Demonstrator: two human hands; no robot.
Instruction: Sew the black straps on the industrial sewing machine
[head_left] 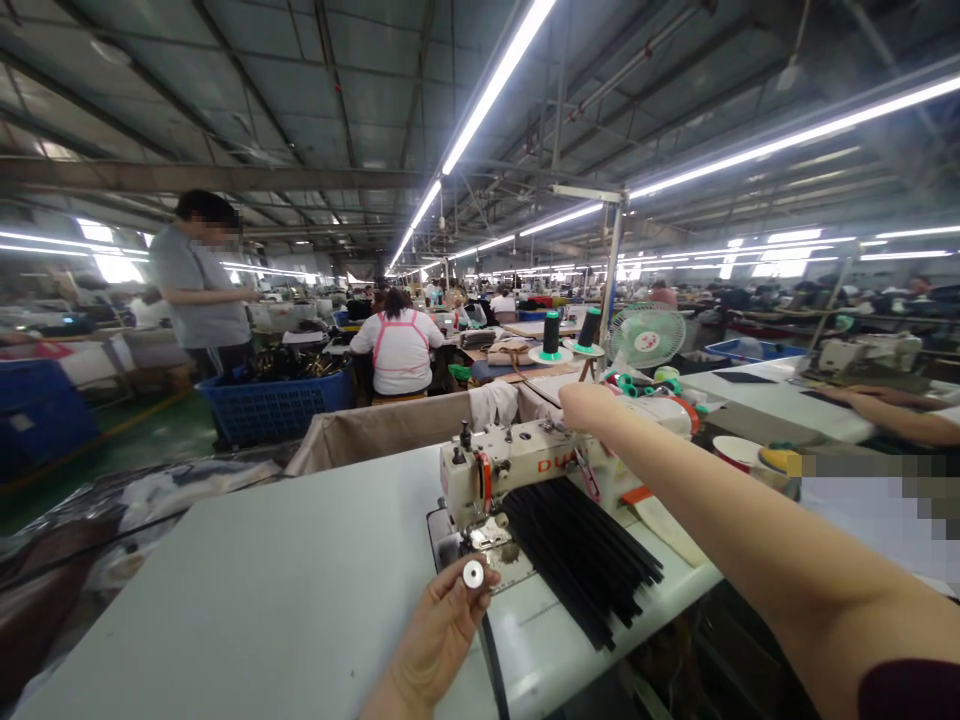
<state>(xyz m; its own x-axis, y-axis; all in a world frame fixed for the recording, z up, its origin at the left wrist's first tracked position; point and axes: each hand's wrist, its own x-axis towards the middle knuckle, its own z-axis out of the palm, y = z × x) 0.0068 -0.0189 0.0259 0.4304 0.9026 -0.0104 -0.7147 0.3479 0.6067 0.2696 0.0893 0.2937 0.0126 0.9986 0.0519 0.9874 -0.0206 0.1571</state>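
Observation:
My left hand (442, 625) pinches a small round metal bobbin (473, 574), its flat face with a centre hole turned towards me. It is in front of the needle area of a white sewing machine (540, 450) with orange lettering. My right hand (589, 408) is stretched forward across the top of the machine. Its fingers look curled, and whatever they hold is hidden on the far side. A bundle of black strips (577, 555) lies under the machine's arm and over the table's front edge. Two black thread cones (551, 335) with green bases stand behind the machine.
The pale worktable (285, 590) extends to the left. Behind it is a fabric-lined bin (390, 432). A blue crate (277, 402) stands further back, near a standing person (201, 290) and a seated person (399, 350). On the right are a green fan (646, 335) and another person's arms (892, 415).

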